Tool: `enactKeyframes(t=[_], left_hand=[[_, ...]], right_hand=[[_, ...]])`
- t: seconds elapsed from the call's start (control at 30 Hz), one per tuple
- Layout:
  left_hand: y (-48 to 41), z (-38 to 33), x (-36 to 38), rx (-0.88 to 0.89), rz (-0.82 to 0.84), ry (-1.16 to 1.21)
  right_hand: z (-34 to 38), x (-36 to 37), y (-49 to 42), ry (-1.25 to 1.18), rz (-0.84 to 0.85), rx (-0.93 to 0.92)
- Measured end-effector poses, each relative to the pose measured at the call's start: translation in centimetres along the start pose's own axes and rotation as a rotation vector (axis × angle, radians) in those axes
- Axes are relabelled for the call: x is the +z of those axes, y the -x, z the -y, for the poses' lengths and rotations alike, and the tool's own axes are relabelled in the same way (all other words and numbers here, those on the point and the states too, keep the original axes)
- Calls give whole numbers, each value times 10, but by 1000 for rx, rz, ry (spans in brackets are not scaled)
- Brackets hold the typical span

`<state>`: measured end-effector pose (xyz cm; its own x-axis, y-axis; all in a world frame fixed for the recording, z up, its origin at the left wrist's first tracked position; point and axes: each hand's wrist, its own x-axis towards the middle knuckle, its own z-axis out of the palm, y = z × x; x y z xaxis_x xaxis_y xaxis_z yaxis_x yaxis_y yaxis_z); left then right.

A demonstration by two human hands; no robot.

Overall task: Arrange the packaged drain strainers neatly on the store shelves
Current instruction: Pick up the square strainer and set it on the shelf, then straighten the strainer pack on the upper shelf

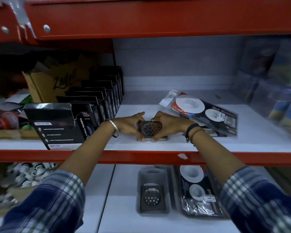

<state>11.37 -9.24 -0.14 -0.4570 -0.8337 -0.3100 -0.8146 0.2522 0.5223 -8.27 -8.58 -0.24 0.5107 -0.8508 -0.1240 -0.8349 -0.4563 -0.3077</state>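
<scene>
A square metal drain strainer [151,128] with a round perforated centre lies flat near the front of the middle white shelf [175,145]. My left hand [131,126] grips its left side and my right hand [169,126] grips its right side, fingertips on its front edge. Just to the right lies a pile of packaged white plastic strainers [207,115] in clear wrap, tilted. On the lower shelf rest another packaged metal strainer [152,190] and a pack of white strainers [198,192].
A row of black nano tape boxes [84,115] stands to the left, with a cardboard box [54,83] behind. Blurred packages [275,91] fill the right end. A red shelf beam [141,17] hangs overhead. Small white fittings [29,174] lie lower left.
</scene>
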Motion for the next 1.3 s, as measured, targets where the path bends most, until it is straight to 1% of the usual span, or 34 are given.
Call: enactKeyframes(t=[0.2,0.3,0.37,0.43,0.5,0.53,0.6,0.63,0.67,0.7,0.8,0.87,0.97,1.03,1.13,1.17,1.23,1.3], left_hand=[[-2,5,0,-12,12,32],[1,0,-1,1,-3,-33],[1,-14,1,60,-75,-39],[-1,-41,6,162,-211,69],[-5,-76,17,228,-357,123],[-7,-93,24,219,-389,150],[-14,-120,43,146,-350,263],[-19,-131,53,98,-303,322],[-25,-138,63,49,-272,359],[-30,-144,72,13,-279,388],[-49,-153,89,-67,-396,514],[-62,-155,94,-143,-467,612],[-79,-155,92,-216,-558,736],[-83,-158,89,-198,-609,790],[-85,-164,80,-153,-705,877],[-87,-165,76,-136,-729,915],[-96,-164,64,-126,-753,975],[-112,-159,56,-134,-733,955]], right_hand=[[-2,0,-5,-11,93,38],[-3,-3,2,20,64,33],[-6,-13,16,-3,-56,5],[-17,-28,38,-67,-230,-17],[-39,-42,59,-132,-418,-12],[-55,-47,67,-147,-507,29],[-96,-53,76,-123,-607,181],[-116,-56,80,-127,-602,285],[-135,-56,84,-149,-559,391],[-153,-55,86,-167,-492,477],[-182,-51,93,-220,-336,575],[-186,-49,95,-275,-291,586],[-188,-50,95,-388,-297,540],[-186,-50,95,-485,-304,500],[-183,-50,93,-521,-282,466],[-181,-51,92,-544,-303,444],[-176,-56,93,-649,-398,435],[-172,-58,94,-691,-487,468]])
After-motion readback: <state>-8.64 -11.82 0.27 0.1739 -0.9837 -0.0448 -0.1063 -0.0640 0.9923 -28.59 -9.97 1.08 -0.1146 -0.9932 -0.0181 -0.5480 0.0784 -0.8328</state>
